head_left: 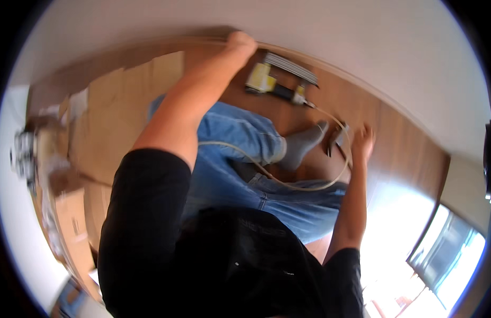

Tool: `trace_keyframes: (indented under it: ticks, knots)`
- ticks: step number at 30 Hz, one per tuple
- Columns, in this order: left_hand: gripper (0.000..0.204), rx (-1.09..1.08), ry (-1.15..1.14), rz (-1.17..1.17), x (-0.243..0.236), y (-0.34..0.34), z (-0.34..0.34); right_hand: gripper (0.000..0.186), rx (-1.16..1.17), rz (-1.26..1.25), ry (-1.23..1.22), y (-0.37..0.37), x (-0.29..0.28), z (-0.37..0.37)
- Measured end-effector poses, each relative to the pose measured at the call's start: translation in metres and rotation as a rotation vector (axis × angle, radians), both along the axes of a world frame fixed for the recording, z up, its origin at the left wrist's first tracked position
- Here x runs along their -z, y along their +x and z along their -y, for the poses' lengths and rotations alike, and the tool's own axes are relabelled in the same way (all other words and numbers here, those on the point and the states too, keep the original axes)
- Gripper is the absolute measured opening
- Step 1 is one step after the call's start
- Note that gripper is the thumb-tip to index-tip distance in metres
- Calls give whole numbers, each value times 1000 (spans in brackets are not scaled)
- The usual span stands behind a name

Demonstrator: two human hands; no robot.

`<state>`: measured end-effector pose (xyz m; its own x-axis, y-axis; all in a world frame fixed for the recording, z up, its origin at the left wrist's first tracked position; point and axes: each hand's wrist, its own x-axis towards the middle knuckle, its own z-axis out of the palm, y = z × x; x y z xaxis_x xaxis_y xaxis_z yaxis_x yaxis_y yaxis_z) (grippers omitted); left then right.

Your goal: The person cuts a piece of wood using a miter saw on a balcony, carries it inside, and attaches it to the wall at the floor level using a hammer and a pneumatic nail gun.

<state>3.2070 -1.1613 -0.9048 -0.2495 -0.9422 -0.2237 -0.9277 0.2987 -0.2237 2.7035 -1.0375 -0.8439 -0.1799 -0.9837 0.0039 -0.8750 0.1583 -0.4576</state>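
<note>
One strip of trim (309, 59) meets the left hand (241, 42), which seems to steady it; I cannot tell either grip. The nail gun (281, 90) lies on the floor (396, 135), left of the right hand (365, 142); lifting it calls for a free palm.

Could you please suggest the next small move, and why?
Perhaps move the right hand toward the nail gun: it lies unheld on the floor, hose attached, near the left hand by the wall, and the right looks empty, though blurred.
</note>
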Motion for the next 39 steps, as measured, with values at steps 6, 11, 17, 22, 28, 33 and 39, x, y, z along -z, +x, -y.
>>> trace_keyframes:
  ticks: [6, 11, 17, 22, 28, 33, 39]
  knots:
    - [30, -240, -122, -580, -138, 8, -107, 48, -450, -324, 94, -113, 100, -67]
    - [47, -559, -435, -935, -161, 75, -331, 44, -291, -338, 408, -52, 69, -56]
    - [46, -804, -233, -824, -122, 58, -535, 40, -111, -464, 341, -61, 39, -54]
    - [38, -651, -223, -813, -108, 97, -545, 39, -61, -468, -97, -93, -28, -30]
    - [46, -836, -516, -1201, -126, 143, -358, 35, -152, -290, -260, -10, -138, -61]
    - [43, -946, -466, -1009, -25, 189, -218, 26, -441, -116, -201, 127, -153, -122]
    - [24, -1068, -213, -952, 43, 206, -280, 22, -557, -40, -207, 182, -162, -185]
